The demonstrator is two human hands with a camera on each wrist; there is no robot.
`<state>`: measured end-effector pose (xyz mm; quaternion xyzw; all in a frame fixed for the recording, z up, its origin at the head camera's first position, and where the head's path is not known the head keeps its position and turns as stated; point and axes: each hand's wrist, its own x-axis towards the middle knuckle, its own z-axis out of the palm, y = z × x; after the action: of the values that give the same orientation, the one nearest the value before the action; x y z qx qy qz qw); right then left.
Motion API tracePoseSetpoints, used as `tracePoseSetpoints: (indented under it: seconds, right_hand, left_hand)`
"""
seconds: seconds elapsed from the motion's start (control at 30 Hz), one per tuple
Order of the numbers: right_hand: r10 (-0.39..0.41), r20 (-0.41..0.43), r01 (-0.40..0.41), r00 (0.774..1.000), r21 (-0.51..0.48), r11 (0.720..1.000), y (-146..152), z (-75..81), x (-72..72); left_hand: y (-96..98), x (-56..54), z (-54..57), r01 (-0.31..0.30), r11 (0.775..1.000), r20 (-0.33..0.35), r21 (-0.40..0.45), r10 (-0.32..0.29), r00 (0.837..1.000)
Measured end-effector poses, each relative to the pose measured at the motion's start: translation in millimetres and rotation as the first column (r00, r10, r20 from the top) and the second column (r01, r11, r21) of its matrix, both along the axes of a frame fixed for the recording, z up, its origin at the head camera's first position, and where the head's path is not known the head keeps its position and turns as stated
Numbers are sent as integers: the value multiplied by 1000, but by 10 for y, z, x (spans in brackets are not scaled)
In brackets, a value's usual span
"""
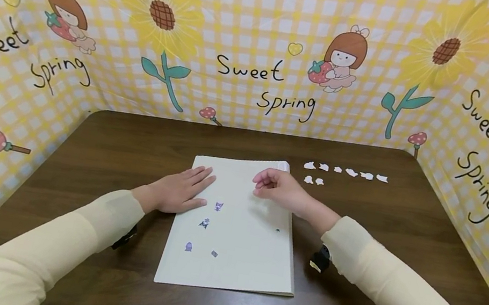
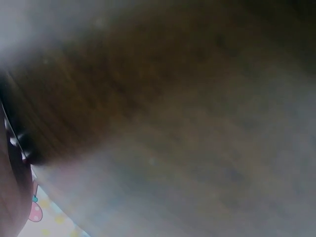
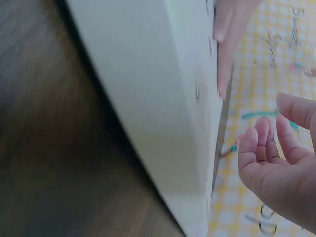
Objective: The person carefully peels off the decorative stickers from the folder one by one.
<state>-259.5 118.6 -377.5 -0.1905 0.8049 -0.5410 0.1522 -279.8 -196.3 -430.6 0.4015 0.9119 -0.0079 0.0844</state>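
Observation:
A white folder or booklet (image 1: 248, 273) lies on the table, with small stickers on its surface. A purple figure sticker (image 1: 218, 206), a dark winged-looking sticker (image 1: 204, 223), a rounded purple sticker (image 1: 188, 247) and a small grey rectangular sticker (image 1: 214, 254) are spread on its left half. Near the right edge is a tiny dark sticker (image 1: 278, 230). My left hand (image 1: 181, 190) rests flat across the folder's upper left edge, fingers spread. Above the upper right part hovers my right hand (image 1: 282, 189), fingers loosely bent; in the right wrist view nothing shows between thumb and fingertips.
Several small white paper cut-outs (image 1: 351, 172) lie in two rows on the brown table (image 1: 381, 242), right of the folder's far end. A yellow checked cloth (image 1: 257, 24) surrounds the table at the back and sides. The left wrist view is mostly blurred.

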Motion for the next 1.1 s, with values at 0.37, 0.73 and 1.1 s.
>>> tracePoseSetpoints:
  seconds: [0.37, 0.73, 1.1]
  right_hand:
    - [88, -21, -84, 996, 153, 985, -395, -62, 49]
    - [183, -3, -174, 983, 291, 941, -702, -116, -1]
    - [215, 24, -211, 976, 331, 920, -774, -183, -62]
  left_hand:
    - [1, 12, 31, -26, 1000, 23, -7, 26, 999]
    - [-13, -11, -34, 7, 1000, -8, 25, -6, 1000]
    - [-17, -6, -23, -3, 1000, -7, 14, 3, 1000]
